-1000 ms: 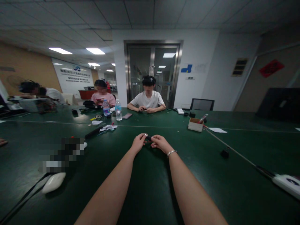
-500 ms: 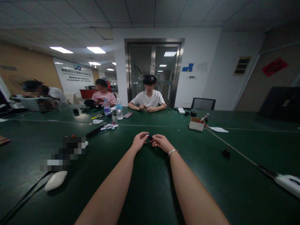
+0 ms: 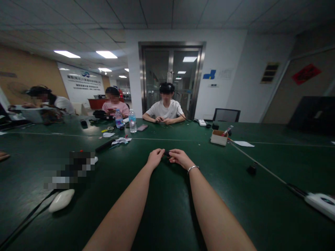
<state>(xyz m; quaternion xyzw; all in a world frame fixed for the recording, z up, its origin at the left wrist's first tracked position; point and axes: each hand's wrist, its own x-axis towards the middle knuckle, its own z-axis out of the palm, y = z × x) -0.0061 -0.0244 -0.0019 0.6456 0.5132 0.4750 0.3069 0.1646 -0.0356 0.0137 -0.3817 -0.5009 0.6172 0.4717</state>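
Over the middle of the dark green table (image 3: 167, 212), both my hands meet at a small black object (image 3: 167, 153), short and narrow; its kind is too small to make out. The fingertips of my left hand (image 3: 156, 158) are pinched at its left end and cover that end. From the other side, the thumb and bent fingers of my right hand (image 3: 180, 158) grip it. A silver bracelet (image 3: 193, 169) circles my right wrist.
To the left lie a white mouse-shaped object (image 3: 62, 200) and a black strap. Further back stand two water bottles (image 3: 133, 122) and scattered papers (image 3: 121, 140). A small box (image 3: 219, 138) and a long cable (image 3: 259, 164) are at right. Three people sit around the table.
A silvery bit at the black object's left end showed earlier; my left fingertips now cover it. My left fingers have closed in slightly. My right hand has barely moved.
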